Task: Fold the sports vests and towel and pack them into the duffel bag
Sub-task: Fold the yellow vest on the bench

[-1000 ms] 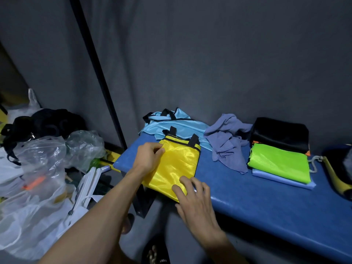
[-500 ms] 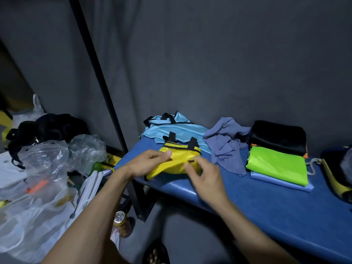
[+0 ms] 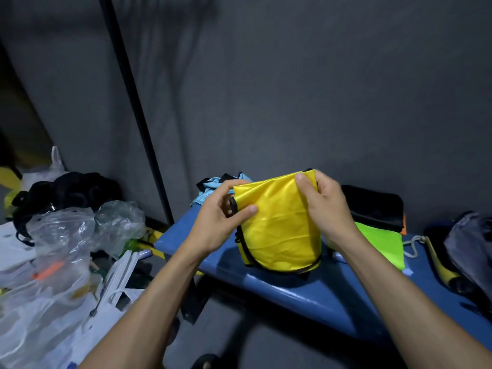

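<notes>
Both hands hold a folded yellow vest with black trim upright above the blue bench. My left hand pinches its left edge, my right hand grips its top right corner. Behind it a light blue vest peeks out at the bench's far left. A folded green vest lies to the right, with a folded black vest behind it. The dark duffel bag sits at the far right edge. The grey towel is hidden behind the yellow vest.
Clear plastic bags and a black bundle pile up on the left, beside the bench end. A black pole rises along the grey wall. A yellow strap and white cord lie between the green vest and the duffel.
The yellow vest lay flat on the bench under both hands; now it is folded smaller and lifted upright off the bench, covering the grey towel from view.
</notes>
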Demonstrator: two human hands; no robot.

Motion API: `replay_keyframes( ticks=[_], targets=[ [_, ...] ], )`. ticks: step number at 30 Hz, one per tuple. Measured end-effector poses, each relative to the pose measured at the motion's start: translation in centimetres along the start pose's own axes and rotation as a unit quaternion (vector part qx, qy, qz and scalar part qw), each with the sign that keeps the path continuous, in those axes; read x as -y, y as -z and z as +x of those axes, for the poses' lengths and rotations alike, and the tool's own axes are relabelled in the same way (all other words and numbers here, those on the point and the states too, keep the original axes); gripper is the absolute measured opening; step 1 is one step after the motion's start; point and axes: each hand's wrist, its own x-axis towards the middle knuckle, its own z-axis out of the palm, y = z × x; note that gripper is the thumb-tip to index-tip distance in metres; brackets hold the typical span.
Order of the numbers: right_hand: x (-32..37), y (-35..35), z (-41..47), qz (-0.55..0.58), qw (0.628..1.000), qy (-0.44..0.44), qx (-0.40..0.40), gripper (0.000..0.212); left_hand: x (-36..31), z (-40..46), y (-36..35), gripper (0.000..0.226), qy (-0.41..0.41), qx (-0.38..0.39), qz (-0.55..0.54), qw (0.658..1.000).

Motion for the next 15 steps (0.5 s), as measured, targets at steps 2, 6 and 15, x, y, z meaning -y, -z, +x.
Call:
replay_keyframes(
  ticks=[2, 6, 15],
  targets=[
    [0.0, 0.9, -0.7, 0.048, 0.999, -0.009, 0.008, 0.045, -0.9, 0.2, -0.4, 0.039, -0.027, -0.025, 0.007, 0.999],
    [-1.9, 1.8, -1.7, 0.085, 0.996, -0.028, 0.018, 0.055, -1.1, 0.7, -1.4, 0.06, -0.013, -0.035, -0.009, 0.999],
    [-11.4, -1.5, -2.1, 0.132, 0.947, -0.293, 0.016, 0.038, 7.1, 4.9, -2.4, 0.043, 0.268, -0.094, -0.064, 0.957]
  ],
)
